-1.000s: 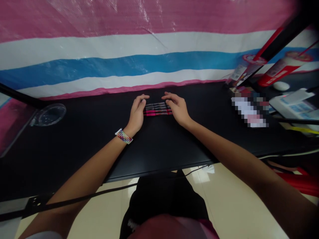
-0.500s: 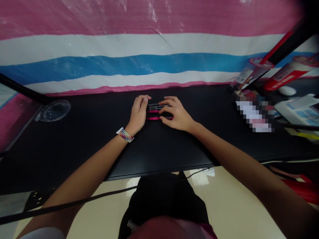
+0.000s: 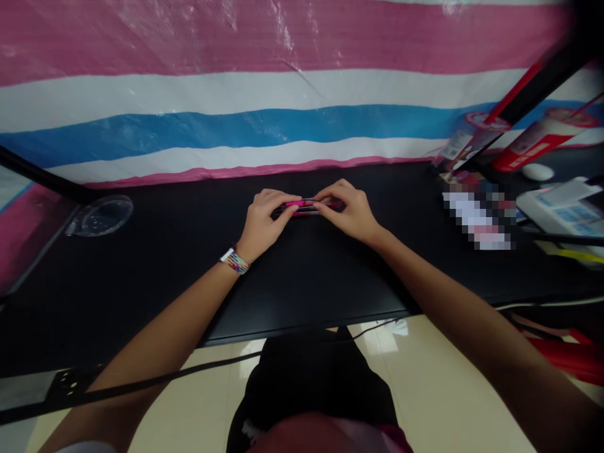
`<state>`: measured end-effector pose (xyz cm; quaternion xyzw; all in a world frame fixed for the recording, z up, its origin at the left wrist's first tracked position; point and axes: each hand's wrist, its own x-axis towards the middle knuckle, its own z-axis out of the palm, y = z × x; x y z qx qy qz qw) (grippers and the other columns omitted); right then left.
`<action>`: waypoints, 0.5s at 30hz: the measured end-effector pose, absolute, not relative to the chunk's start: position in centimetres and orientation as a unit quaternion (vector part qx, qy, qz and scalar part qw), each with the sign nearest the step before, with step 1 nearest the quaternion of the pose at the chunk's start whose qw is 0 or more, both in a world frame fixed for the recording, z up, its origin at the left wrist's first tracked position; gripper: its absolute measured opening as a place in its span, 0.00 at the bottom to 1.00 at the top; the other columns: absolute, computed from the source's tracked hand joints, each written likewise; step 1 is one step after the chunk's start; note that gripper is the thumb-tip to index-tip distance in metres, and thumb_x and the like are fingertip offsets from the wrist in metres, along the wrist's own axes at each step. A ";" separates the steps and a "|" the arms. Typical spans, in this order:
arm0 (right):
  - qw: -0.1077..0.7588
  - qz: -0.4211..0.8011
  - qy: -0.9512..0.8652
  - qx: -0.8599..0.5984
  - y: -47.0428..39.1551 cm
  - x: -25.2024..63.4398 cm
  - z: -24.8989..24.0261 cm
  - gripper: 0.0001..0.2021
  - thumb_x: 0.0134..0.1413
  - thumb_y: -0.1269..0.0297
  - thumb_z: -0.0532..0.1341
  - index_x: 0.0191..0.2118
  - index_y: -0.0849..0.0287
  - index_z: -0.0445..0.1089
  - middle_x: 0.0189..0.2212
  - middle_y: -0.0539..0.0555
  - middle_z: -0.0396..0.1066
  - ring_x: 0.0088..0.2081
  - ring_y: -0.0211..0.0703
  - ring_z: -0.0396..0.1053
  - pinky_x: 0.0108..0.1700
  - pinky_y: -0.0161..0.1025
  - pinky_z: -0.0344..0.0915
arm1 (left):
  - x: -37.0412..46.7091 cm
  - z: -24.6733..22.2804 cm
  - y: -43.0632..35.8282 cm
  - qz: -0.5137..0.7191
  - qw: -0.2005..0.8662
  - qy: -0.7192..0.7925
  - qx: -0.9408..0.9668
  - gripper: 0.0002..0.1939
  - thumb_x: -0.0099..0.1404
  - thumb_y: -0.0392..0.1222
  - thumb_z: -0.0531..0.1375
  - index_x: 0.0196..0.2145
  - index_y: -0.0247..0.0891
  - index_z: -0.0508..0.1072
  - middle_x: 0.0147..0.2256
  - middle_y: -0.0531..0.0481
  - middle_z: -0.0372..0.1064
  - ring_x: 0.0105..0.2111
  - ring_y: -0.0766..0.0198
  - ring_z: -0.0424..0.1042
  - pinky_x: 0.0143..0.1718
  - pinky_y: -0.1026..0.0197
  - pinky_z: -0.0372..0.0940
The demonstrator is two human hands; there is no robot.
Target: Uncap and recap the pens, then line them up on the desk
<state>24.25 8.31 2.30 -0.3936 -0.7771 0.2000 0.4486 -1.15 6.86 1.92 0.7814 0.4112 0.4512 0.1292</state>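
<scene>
Near the back middle of the black table, a small bundle of pens (image 3: 304, 204), pink and dark, lies crosswise between my hands. My left hand (image 3: 265, 221) pinches the left end with thumb and fingers, and a patterned band is round its wrist. At the right end, my right hand (image 3: 348, 211) closes its thumb and fingertips on the pens. A pink pen shows on top, with another pink part just below it. The fingers hide both ends of the bundle, so the exact number of pens is unclear.
A clear round plastic lid (image 3: 104, 216) lies at the left. On the right stand a cup with a red straw (image 3: 472, 141) and a red-and-white cup (image 3: 538, 141), near a white egg-shaped object (image 3: 538, 172) and packets. A striped sheet (image 3: 283, 126) hangs behind the black table (image 3: 302, 277).
Both hands have closed on the pens' ends. The lower pink pen, which lay apart, is now up with the others. My right hand has shifted slightly right.
</scene>
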 end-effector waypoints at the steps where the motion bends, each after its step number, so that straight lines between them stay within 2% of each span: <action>1: 0.460 0.222 -0.761 -0.400 8.5 24.5 2.4 0.10 0.68 0.52 0.69 0.41 0.51 0.84 0.40 0.55 0.84 0.45 0.55 0.78 0.52 0.54 0.77 | -1.3 1.9 6.9 0.459 0.133 0.417 0.773 0.08 0.78 0.48 0.66 0.49 0.49 0.87 0.48 0.49 0.87 0.52 0.49 0.81 0.60 0.42 0.71; 4: 0.490 0.329 -0.694 -0.412 9.1 25.1 2.4 0.12 0.67 0.51 0.69 0.39 0.53 0.84 0.37 0.54 0.84 0.41 0.52 0.80 0.50 0.52 0.79 | -1.6 2.0 7.2 0.479 0.136 0.434 0.751 0.07 0.77 0.45 0.67 0.49 0.48 0.86 0.48 0.49 0.87 0.50 0.50 0.81 0.59 0.44 0.73; 7: 0.500 0.416 -0.644 -0.402 9.7 25.4 2.0 0.12 0.60 0.51 0.74 0.41 0.53 0.85 0.36 0.54 0.84 0.37 0.49 0.80 0.46 0.51 0.80 | -1.9 1.9 7.4 0.487 0.138 0.439 0.743 0.07 0.77 0.43 0.68 0.49 0.48 0.86 0.48 0.50 0.86 0.50 0.52 0.82 0.58 0.45 0.74; 15: 0.502 0.449 -0.626 -0.394 10.2 25.0 0.8 0.12 0.55 0.55 0.77 0.41 0.56 0.85 0.36 0.56 0.84 0.34 0.48 0.80 0.44 0.53 0.82 | -2.0 1.5 7.7 0.472 0.156 0.437 0.750 0.08 0.80 0.46 0.64 0.50 0.46 0.84 0.48 0.49 0.84 0.51 0.53 0.81 0.60 0.46 0.73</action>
